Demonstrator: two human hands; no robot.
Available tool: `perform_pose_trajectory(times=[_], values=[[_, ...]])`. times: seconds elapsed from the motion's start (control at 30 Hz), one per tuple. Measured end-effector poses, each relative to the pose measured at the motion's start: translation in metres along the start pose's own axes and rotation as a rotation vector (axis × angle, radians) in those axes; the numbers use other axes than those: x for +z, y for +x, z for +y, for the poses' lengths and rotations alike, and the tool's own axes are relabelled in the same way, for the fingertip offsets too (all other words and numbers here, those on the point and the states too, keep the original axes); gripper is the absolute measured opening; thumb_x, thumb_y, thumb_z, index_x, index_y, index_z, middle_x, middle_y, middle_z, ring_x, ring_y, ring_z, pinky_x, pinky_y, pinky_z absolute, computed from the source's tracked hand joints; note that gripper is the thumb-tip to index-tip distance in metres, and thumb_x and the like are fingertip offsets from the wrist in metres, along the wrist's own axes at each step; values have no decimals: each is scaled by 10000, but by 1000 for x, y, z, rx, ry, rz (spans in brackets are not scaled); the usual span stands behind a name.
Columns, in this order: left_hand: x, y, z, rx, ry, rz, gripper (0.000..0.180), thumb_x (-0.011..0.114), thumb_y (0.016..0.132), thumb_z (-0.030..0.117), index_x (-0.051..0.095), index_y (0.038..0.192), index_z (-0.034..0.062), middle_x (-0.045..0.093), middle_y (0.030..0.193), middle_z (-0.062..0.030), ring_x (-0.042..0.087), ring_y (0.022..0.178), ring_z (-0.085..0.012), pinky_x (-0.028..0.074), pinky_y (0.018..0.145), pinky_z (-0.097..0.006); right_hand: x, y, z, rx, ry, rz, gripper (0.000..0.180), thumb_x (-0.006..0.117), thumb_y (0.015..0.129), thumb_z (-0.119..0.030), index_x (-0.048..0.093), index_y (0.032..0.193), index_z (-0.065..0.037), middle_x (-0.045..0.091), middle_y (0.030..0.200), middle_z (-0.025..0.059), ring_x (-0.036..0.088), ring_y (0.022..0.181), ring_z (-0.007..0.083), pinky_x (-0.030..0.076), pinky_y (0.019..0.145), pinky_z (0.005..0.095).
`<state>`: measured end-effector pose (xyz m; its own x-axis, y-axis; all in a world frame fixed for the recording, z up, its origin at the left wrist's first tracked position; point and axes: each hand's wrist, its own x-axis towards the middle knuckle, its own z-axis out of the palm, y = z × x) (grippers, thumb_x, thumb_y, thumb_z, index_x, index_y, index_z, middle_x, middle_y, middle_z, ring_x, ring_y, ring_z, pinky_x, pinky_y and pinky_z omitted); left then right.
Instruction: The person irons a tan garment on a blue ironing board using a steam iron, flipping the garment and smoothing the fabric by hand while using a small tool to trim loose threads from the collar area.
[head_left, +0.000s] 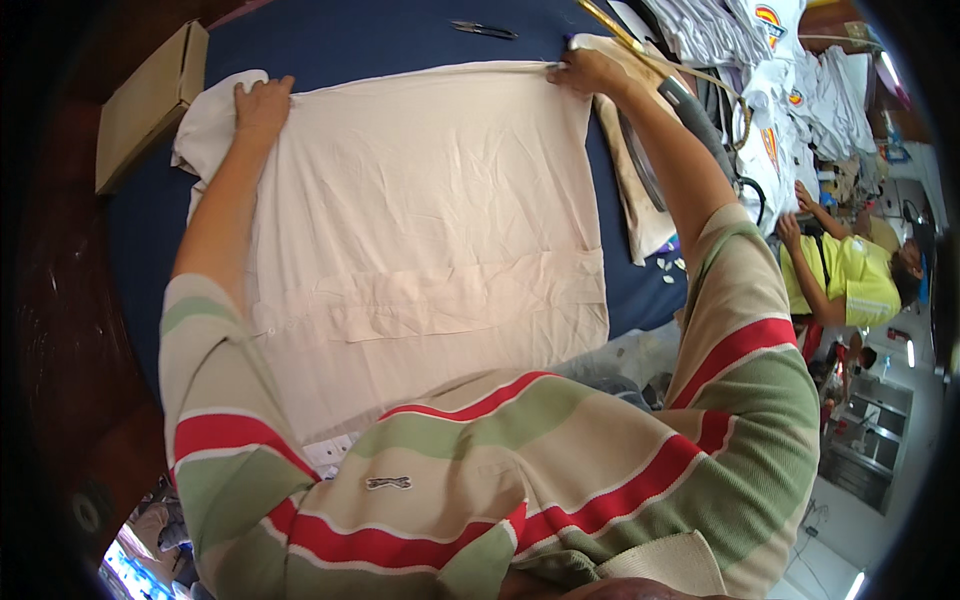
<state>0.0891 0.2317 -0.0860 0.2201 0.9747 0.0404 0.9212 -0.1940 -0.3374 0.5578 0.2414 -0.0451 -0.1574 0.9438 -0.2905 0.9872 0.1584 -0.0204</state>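
At the far left a flat brown cardboard box [150,100] lies on the edge of the desk [400,40], which is covered in dark blue cloth. Just right of the box, the left hand [262,108] rests palm down with its fingers curled over the far left corner of a pale cream garment [430,220], pinning the cloth where a sleeve bunches up beside it. The garment is spread flat across the middle of the desk, reaching from that hand over to the other one, its far edge drawn into a nearly straight line between the two. A folded band runs across it nearer the person.

Beyond the far edge, well apart from both hands, small dark scissors [483,29] lie on the blue cloth. The right hand [588,72] is closed on the far right corner of the garment, pinching the edge. Just right of it lies another folded cream piece [630,170], and further right a heap of white printed shirts [770,60]. At the right rim a person in a yellow shirt [850,280] is seated.
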Motion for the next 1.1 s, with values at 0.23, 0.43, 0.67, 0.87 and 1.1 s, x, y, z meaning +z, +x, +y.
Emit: perform_pose_trajectory(times=[0.23,0.43,0.67,0.87,1.1], values=[[-3,-39,-11,-164,-155,331,434,487,894,245,436,1317,166,472,1325,-61,417,1244,-190,319,977,-525,16,32,-12,-88,119,488,367,564,854,-228,534,1202,-115,601,1112,122,573,1016,321,468,845,395],[5,-145,-71,-767,-300,70,518,488,895,383,416,1327,108,436,1358,-106,450,1209,-278,381,941,-457,36,88,-45,-247,114,555,306,558,855,-216,580,1146,-124,583,1086,106,540,1023,330,456,846,397],[23,-195,-101,-869,-446,-143,337,415,941,234,503,1219,66,583,1163,-171,573,1027,-332,446,844,-429,31,119,-27,-122,202,716,319,526,883,-280,591,1129,-87,593,1117,136,547,1024,354,450,861,408],[13,-164,-78,-421,-303,407,438,545,841,121,477,1270,66,548,1230,-122,509,1137,-290,376,942,-409,13,45,-42,-240,621,251,444,567,853,-406,604,1117,-50,574,1169,191,551,1073,326,424,925,373],[-26,-52,-8,167,-528,76,411,639,768,200,563,1159,99,608,1059,-95,548,1013,-253,368,911,-378,33,12,-10,-260,410,64,307,654,776,-253,605,947,-3,626,844,152,608,775,269,470,724,355]])
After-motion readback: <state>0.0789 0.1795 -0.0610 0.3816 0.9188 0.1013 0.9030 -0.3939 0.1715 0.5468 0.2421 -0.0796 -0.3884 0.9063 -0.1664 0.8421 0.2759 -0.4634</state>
